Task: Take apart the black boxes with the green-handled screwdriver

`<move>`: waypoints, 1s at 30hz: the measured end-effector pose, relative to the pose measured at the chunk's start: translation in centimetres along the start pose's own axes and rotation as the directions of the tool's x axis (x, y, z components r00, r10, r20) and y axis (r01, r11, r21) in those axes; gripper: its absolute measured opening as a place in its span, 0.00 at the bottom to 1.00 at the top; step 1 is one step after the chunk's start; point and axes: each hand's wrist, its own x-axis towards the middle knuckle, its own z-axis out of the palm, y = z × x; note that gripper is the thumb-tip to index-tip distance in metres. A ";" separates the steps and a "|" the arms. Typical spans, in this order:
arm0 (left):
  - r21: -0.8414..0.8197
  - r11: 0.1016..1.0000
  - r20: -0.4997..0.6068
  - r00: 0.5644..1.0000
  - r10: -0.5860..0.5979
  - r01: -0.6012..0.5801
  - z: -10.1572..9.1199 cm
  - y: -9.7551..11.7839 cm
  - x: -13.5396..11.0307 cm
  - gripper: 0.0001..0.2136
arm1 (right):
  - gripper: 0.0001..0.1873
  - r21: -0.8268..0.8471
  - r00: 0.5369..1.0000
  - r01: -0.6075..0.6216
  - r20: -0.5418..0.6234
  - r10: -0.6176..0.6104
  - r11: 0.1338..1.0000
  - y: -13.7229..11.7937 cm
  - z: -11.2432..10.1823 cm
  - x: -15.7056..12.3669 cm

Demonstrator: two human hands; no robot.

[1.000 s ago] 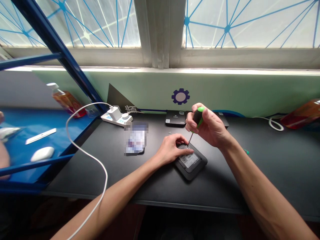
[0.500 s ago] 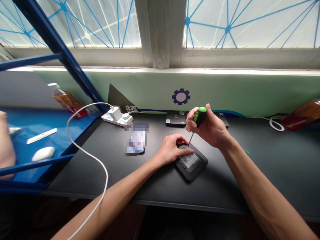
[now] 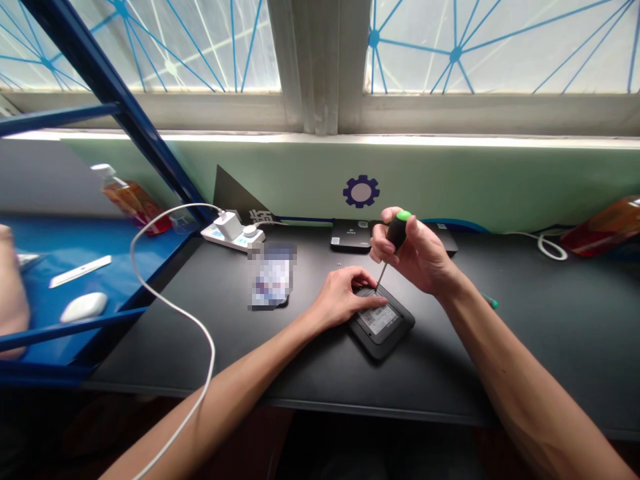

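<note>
A flat black plastic box (image 3: 381, 348) with rounded corners lies on the desk, its white label facing up. My left hand (image 3: 339, 297) grips its far left side, the thumb stretched across the top by the label. Above the box, my right hand (image 3: 425, 257) is closed around a black and green screwdriver (image 3: 397, 232). The screwdriver's thin shaft slants down, its tip at the box's far edge near my left fingertips. Whether the tip sits in a screw is too small to tell. Tiny metal bits (image 3: 339, 265) lie on the desk beyond my left hand.
Another black box (image 3: 350, 237) stands against the green panel. A phone (image 3: 273, 277), blurred, lies left, near a white power strip (image 3: 233, 235) with a trailing white cable (image 3: 213, 347). A green-ended tool (image 3: 491, 302) is partly behind my right forearm. Another person's arm (image 3: 11, 293) shows far left.
My right fingers have shifted around the screwdriver handle, and the handle has turned so its green side stripe no longer shows. My left hand and the box stay in place.
</note>
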 end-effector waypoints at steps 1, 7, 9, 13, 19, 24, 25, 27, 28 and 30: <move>0.000 1.000 0.001 1.000 0.002 -0.002 0.0 0.0 0.0 0.19 | 0.25 -0.004 1.000 0.003 -0.002 -0.003 1.000 0.0 0.0 0.0; 0.003 1.000 -0.003 1.000 0.012 -0.012 0.0 -0.1 0.0 0.18 | 0.34 -0.016 0.999 -0.028 0.017 0.029 0.999 0.0 0.0 0.1; 0.002 1.000 -0.006 1.000 0.006 -0.006 0.0 -0.1 0.0 0.19 | 0.34 -0.013 0.999 -0.031 0.017 0.031 0.999 -0.1 0.1 0.1; -0.003 1.000 -0.008 1.000 0.001 -0.001 -0.1 0.1 0.0 0.19 | 0.30 -0.014 1.000 -0.007 -0.008 0.006 1.000 -0.4 0.5 -0.1; -0.014 1.000 0.001 1.000 0.009 -0.009 0.0 0.0 0.0 0.18 | 0.32 0.009 1.000 0.017 -0.025 -0.017 1.000 -1.2 0.6 -0.2; -0.002 1.000 -0.001 1.000 0.031 -0.031 -0.1 0.1 0.0 0.17 | 0.33 -0.015 0.997 0.028 -0.067 -0.028 1.000 -1.5 0.7 -0.2; 0.005 0.999 0.000 0.999 0.041 -0.041 -0.1 0.1 0.0 0.17 | 0.34 -0.020 0.997 0.032 -0.076 -0.033 0.999 -1.5 0.8 -0.2; 0.017 0.998 0.003 0.998 0.059 -0.059 -0.1 0.3 0.0 0.16 | 0.35 -0.028 0.995 0.045 -0.093 -0.048 0.999 -1.7 0.9 -0.2; 0.020 0.998 0.000 0.998 0.067 -0.067 -0.1 0.3 0.0 0.16 | 0.35 -0.032 0.993 0.053 -0.103 -0.056 0.998 -1.9 0.9 -0.2; 0.010 0.997 -0.018 0.997 0.081 -0.081 -0.1 0.3 0.0 0.13 | 0.36 -0.034 0.990 0.066 -0.124 -0.070 0.997 -2.2 0.9 -0.2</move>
